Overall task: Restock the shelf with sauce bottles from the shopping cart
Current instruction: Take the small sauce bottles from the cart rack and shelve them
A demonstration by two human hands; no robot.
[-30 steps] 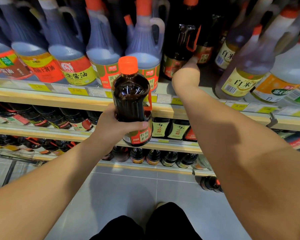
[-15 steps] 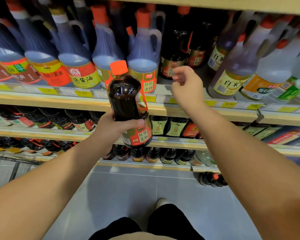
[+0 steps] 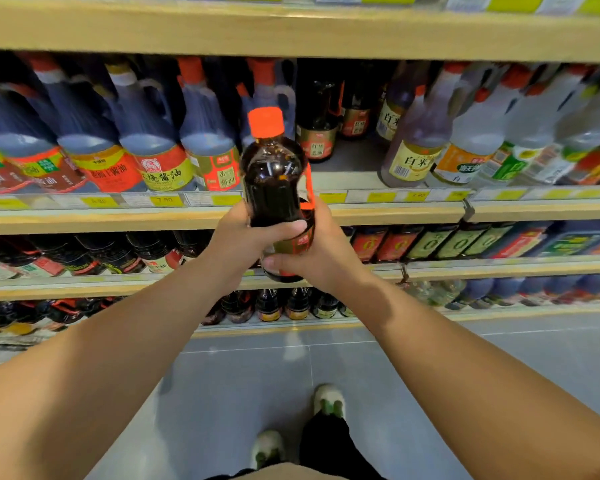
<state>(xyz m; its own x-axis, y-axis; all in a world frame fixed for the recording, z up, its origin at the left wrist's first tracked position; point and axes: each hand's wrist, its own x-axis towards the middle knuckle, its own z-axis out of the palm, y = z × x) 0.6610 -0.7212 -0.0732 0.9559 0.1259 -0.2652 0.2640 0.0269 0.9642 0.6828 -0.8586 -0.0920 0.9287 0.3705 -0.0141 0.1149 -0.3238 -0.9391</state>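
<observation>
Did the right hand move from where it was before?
Yes. The right hand came down from above the price-tag rail to below it, leftward, and now grips the sauce bottle.

Head camera, facing forward-down, close to shelf (image 3: 395, 216); edges seemingly blurred.

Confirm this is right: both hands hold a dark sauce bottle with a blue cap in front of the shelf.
Wrong on the cap: it is orange, not blue, as the head view shows. The left hand and right hand do hold the dark sauce bottle in front of the shelf.
</observation>
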